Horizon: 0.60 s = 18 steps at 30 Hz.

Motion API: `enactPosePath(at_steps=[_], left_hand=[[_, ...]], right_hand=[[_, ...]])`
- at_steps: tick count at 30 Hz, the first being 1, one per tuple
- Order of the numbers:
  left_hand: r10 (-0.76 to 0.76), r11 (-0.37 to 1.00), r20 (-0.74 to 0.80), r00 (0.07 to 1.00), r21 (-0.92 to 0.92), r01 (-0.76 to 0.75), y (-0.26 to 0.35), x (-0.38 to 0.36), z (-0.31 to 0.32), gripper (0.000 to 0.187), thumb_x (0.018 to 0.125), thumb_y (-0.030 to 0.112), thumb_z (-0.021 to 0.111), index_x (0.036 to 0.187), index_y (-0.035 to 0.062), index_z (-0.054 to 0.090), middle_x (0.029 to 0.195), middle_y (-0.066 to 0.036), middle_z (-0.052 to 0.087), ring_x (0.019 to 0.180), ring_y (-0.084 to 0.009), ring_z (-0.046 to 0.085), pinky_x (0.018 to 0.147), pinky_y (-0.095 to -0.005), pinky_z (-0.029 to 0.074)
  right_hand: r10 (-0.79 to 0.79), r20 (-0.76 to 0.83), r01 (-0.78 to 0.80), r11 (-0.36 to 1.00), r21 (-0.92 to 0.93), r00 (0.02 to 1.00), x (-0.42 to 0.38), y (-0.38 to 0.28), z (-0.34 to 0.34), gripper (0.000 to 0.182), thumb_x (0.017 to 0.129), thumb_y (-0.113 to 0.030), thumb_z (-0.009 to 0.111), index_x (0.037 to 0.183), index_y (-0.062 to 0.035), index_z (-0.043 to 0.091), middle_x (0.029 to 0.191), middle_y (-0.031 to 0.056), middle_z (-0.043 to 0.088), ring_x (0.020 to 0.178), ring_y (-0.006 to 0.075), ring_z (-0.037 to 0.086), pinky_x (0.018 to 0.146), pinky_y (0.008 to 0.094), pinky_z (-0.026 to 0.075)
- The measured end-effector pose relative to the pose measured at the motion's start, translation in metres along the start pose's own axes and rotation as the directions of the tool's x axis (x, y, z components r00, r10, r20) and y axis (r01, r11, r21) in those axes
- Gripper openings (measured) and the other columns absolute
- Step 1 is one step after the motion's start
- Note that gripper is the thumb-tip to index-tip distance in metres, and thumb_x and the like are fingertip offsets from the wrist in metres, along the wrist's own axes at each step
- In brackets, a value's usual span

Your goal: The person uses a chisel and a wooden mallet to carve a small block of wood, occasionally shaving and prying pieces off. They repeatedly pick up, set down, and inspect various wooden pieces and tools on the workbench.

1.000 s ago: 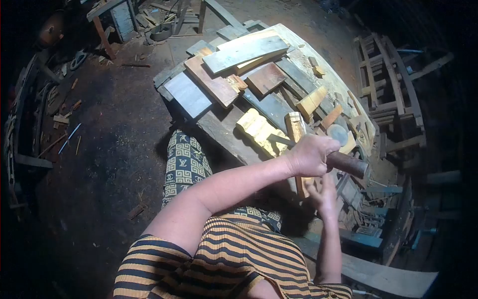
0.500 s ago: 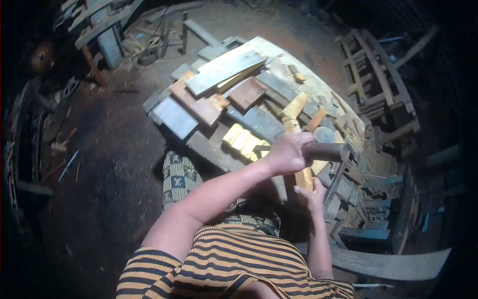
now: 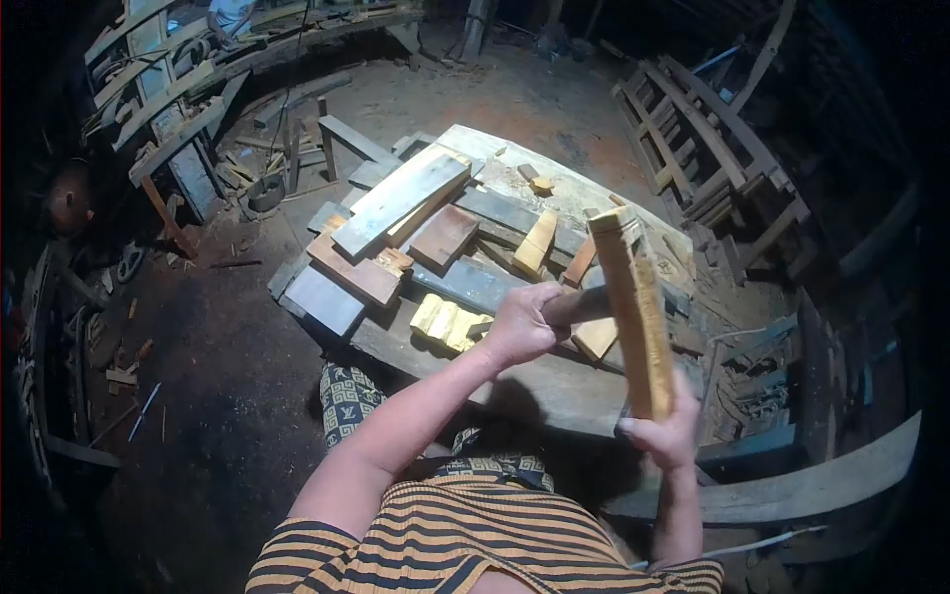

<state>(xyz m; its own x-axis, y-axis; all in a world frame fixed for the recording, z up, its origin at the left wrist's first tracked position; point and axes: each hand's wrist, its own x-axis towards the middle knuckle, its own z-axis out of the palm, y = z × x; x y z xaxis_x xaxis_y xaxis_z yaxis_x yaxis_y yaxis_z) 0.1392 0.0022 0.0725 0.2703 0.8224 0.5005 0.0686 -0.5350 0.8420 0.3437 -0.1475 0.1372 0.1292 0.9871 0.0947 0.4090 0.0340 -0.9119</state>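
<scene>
My left hand [image 3: 524, 322] is closed round a dark, round wooden bar [image 3: 579, 306], whose far end is hidden behind a long yellow-brown wood piece [image 3: 641, 317]. That piece stands steeply tilted, its top end raised above the bench. Near its lower end, my right hand [image 3: 668, 426] grips it, thumb on the near side. Just left of my left hand, a notched yellow block [image 3: 445, 322] lies on the bench [image 3: 495, 376]. A yellow wedge-shaped piece [image 3: 536, 243] lies beyond the bar.
Boards lie stacked on the bench's left, including a grey plank [image 3: 401, 206] and a reddish block [image 3: 444, 238]. Wooden frames [image 3: 693, 129] stand at the back right. A curved plank [image 3: 792, 485] is at the lower right. Part of a person [image 3: 230, 15] shows at the top left.
The wood piece has been raised and moved right with my right hand, and now covers the bar's far end. My left hand has shifted left and slightly down. The view has tilted up.
</scene>
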Motion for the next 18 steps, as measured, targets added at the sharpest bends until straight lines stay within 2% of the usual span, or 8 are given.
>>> enactPosePath(at_steps=[3, 6, 7, 8, 9, 10, 12, 18], left_hand=[[0.049, 0.998, -0.021, 0.999, 0.042, -0.048, -0.002, -0.003, 0.002, 0.025, 0.06, 0.01, 0.069, 0.083, 0.0046, 0.06, 0.078, -0.015, 0.061, 0.076, -0.0344, 0.062, 0.064, -0.0388, 0.047], [0.03, 0.999, -0.013, 0.999, 0.041, -0.03, -0.002, -0.004, 0.004, 0.024, 0.06, 0.01, 0.069, 0.081, 0.0044, 0.06, 0.077, -0.015, 0.061, 0.074, -0.0345, 0.062, 0.063, -0.0387, 0.047], [0.031, 0.999, -0.013, 0.999, 0.034, -0.031, -0.001, -0.003, 0.004, 0.024, 0.06, 0.01, 0.069, 0.08, 0.0044, 0.06, 0.076, -0.015, 0.061, 0.074, -0.0346, 0.062, 0.063, -0.0385, 0.047], [0.036, 0.999, -0.016, 0.999, 0.032, -0.035, 0.002, -0.001, 0.003, 0.024, 0.06, 0.01, 0.069, 0.08, 0.0044, 0.06, 0.076, -0.015, 0.061, 0.074, -0.0346, 0.062, 0.063, -0.0385, 0.047], [0.026, 0.999, -0.01, 1.0, 0.044, -0.026, 0.005, -0.001, 0.002, 0.023, 0.06, 0.01, 0.069, 0.08, 0.0045, 0.06, 0.076, -0.015, 0.061, 0.074, -0.0345, 0.062, 0.062, -0.0383, 0.047], [0.012, 0.998, 0.0, 1.0, 0.058, -0.012, 0.006, -0.002, 0.001, 0.022, 0.06, 0.01, 0.069, 0.08, 0.0046, 0.06, 0.076, -0.015, 0.061, 0.074, -0.0345, 0.062, 0.062, -0.0381, 0.047], [0.032, 0.998, -0.01, 0.999, 0.054, -0.031, 0.0, -0.001, 0.001, 0.022, 0.06, 0.011, 0.069, 0.08, 0.0048, 0.06, 0.076, -0.015, 0.062, 0.074, -0.0344, 0.062, 0.062, -0.0381, 0.047], [0.046, 0.998, -0.024, 0.999, 0.042, -0.045, -0.004, -0.004, 0.004, 0.023, 0.06, 0.011, 0.069, 0.08, 0.0047, 0.06, 0.076, -0.015, 0.061, 0.073, -0.0345, 0.062, 0.062, -0.0375, 0.047]], right_hand=[[-0.202, -0.217, 0.239, 0.958, 0.16, 0.955, -0.007, -0.012, -0.021, 0.066, 0.062, -0.02, 0.068, 0.121, -0.001, 0.045, 0.086, 0.0053, 0.051, 0.072, 0.0128, 0.049, 0.063, 0.0264, 0.043], [-0.353, -0.456, 0.572, 0.592, 0.568, 0.817, -0.002, -0.018, 0.001, 0.077, 0.063, -0.015, 0.06, 0.132, -0.0033, 0.029, 0.091, 0.0077, 0.046, 0.072, 0.0173, 0.049, 0.066, 0.0287, 0.043], [-0.357, -0.461, 0.575, 0.617, 0.536, 0.813, 0.001, -0.003, 0.01, 0.073, 0.063, -0.019, 0.065, 0.129, -0.0019, 0.037, 0.093, 0.0066, 0.049, 0.078, 0.0158, 0.051, 0.069, 0.0289, 0.044], [-0.339, -0.254, 0.388, 0.905, 0.175, 0.906, -0.002, 0.015, 0.002, 0.073, 0.062, -0.02, 0.068, 0.126, -0.0009, 0.041, 0.093, 0.0059, 0.052, 0.08, 0.015, 0.052, 0.07, 0.0287, 0.045], [-0.206, -0.083, 0.177, 0.945, -0.274, 0.975, -0.004, 0.022, -0.005, 0.072, 0.06, -0.021, 0.07, 0.124, 0.0001, 0.045, 0.094, 0.0053, 0.054, 0.083, 0.0141, 0.053, 0.071, 0.0286, 0.045], [-0.205, -0.082, 0.176, 0.947, -0.27, 0.975, -0.004, 0.023, -0.005, 0.072, 0.06, -0.021, 0.07, 0.124, 0.0001, 0.045, 0.094, 0.0053, 0.054, 0.083, 0.0141, 0.053, 0.071, 0.0286, 0.045], [0.025, -0.043, -0.021, 0.997, 0.075, 0.999, 0.001, -0.003, -0.002, 0.067, 0.056, -0.022, 0.077, 0.114, -0.0012, 0.052, 0.097, 0.0085, 0.055, 0.08, 0.0121, 0.053, 0.07, 0.0266, 0.045], [-0.419, -0.327, 0.526, 0.572, 0.629, 0.847, -0.003, 0.013, 0.001, 0.072, 0.067, -0.027, 0.073, 0.126, -0.0036, 0.039, 0.095, 0.0084, 0.049, 0.081, 0.0185, 0.051, 0.069, 0.0323, 0.046]])
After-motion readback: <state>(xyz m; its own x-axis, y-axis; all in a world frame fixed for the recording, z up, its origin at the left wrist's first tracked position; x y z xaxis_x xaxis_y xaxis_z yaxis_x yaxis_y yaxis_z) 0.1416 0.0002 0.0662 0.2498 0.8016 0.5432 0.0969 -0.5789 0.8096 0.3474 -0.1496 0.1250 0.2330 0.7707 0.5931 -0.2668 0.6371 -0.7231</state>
